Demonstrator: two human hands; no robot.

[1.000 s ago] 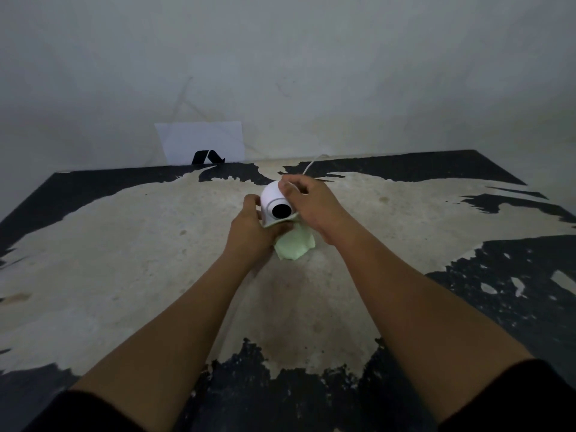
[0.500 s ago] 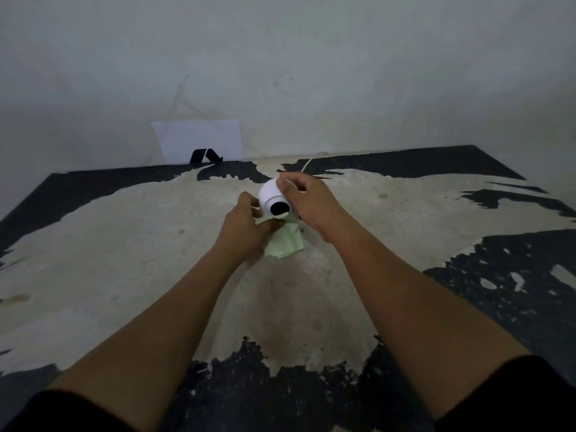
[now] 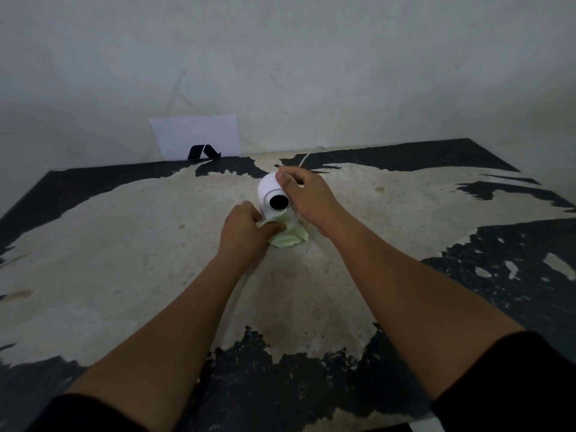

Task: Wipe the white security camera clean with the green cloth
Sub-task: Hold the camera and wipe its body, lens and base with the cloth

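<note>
The white security camera (image 3: pixel 270 194) is a round ball with a black lens facing me, at the middle of the worn table. My right hand (image 3: pixel 307 196) grips its top and right side. A thin white cable (image 3: pixel 307 155) runs from behind it toward the wall. The pale green cloth (image 3: pixel 288 236) is bunched under the camera's front and base. My left hand (image 3: pixel 244 230) is closed on the cloth and presses it against the lower left of the camera. The camera's base is hidden by the cloth and my hands.
The table (image 3: pixel 124 244) has a beige worn middle and black patches round its edges. A white card (image 3: pixel 196 135) with a black mark leans against the grey wall at the back left.
My left hand has slid down from the camera's left side to its lower front with the cloth. The right hand keeps its hold on the camera.
</note>
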